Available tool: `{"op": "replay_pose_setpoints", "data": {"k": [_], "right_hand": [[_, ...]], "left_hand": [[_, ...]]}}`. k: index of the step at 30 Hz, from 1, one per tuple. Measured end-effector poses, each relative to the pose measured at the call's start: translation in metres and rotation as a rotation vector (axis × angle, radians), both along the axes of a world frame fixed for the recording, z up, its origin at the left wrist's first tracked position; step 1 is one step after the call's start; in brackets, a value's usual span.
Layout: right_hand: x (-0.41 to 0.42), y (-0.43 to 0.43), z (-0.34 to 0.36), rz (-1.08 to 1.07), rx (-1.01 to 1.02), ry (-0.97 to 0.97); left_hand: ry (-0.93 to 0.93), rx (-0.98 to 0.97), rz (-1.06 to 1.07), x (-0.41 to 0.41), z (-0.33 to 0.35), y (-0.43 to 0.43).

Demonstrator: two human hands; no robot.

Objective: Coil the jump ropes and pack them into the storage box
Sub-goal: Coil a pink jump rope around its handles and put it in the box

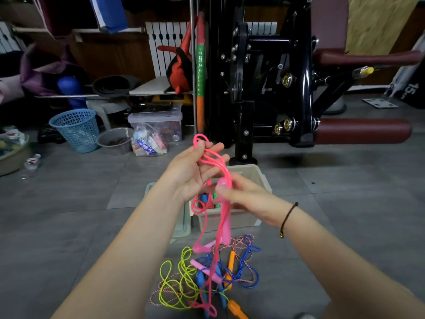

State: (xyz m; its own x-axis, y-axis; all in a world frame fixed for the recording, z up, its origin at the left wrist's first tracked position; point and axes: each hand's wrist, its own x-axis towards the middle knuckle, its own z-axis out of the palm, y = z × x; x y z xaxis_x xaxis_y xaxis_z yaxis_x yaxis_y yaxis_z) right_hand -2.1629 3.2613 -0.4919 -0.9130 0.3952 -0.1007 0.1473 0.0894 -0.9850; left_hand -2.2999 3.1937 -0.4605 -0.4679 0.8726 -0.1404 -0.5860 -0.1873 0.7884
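Left hand [195,171] curled round loops of one pink jump rope [226,224]. Right hand [243,194], blurred, pinches the same rope lower down. I see one beige storage box [257,176] on the floor just behind the hands. Floor pile nearer me: yellow-green rope [184,256], blue rope [232,276], red-white rope [240,241]. "15" is legible on a black panel [415,88] far right.

I read "15" in white on the black block [414,90] far right; small letters beneath, possibly "cm".
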Motion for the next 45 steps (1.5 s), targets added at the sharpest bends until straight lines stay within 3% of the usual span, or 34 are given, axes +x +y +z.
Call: {"op": "replay_pose_setpoints", "data": {"k": [4, 7, 9, 12, 15, 18, 21, 26, 30, 33, 35, 37, 40, 43, 45], "right_hand": [[-0.004, -0.008, -0.017, 0.099, 0.12, -0.226], [-0.006, -0.012, -0.019, 0.069, -0.01, -0.174], [-0.01, -0.013, -0.014, -0.035, -0.209, -0.036], [-0.016, -0.007, 0.0, -0.224, -0.467, 0.199], [-0.018, 0.008, 0.009, -0.317, -0.569, 0.339], [-0.017, 0.019, 0.007, -0.425, -0.578, 0.343], [-0.017, 0.031, 0.007, -0.535, -0.642, 0.381], [-0.001, 0.063, 0.018, -0.665, -0.824, 0.49], [0.017, 0.077, 0.011, -0.695, -0.548, 0.19], [0.02, 0.078, 0.0, -0.615, -0.415, -0.044], [0.018, 0.076, -0.005, -0.59, -0.445, -0.071], [0.015, 0.074, -0.007, -0.585, -0.546, 0.022], [0.013, 0.071, -0.002, -0.524, -0.579, 0.179], [0.012, 0.058, 0.011, -0.347, -0.467, 0.241], [0.01, 0.045, 0.019, -0.188, -0.428, 0.257]], "left_hand": [[-0.135, 0.038, 0.011, -0.004, 0.0, -0.002], [-0.125, 0.061, 0.096, -0.007, 0.002, -0.004], [0.06, -0.023, 0.129, -0.013, 0.0, -0.007], [0.336, -0.216, -0.01, -0.012, -0.01, -0.012], [0.402, -0.283, -0.216, 0.015, -0.027, -0.008], [0.382, -0.28, -0.263, 0.043, -0.046, -0.002], [0.495, -0.327, -0.38, 0.05, -0.067, -0.005], [1.113, -0.63, -0.708, 0.038, -0.116, -0.012], [0.812, -0.609, -0.695, 0.037, -0.108, -0.013], [0.501, -0.455, -0.489, 0.033, -0.089, -0.008], [0.401, -0.422, -0.343, 0.028, -0.076, -0.004], [0.511, -0.465, -0.259, 0.023, -0.067, -0.001], [0.875, -0.598, -0.188, 0.016, -0.064, 0.001], [0.845, -0.616, -0.174, 0.02, -0.062, 0.005], [0.822, -0.512, -0.121, 0.023, -0.062, 0.012]]}}
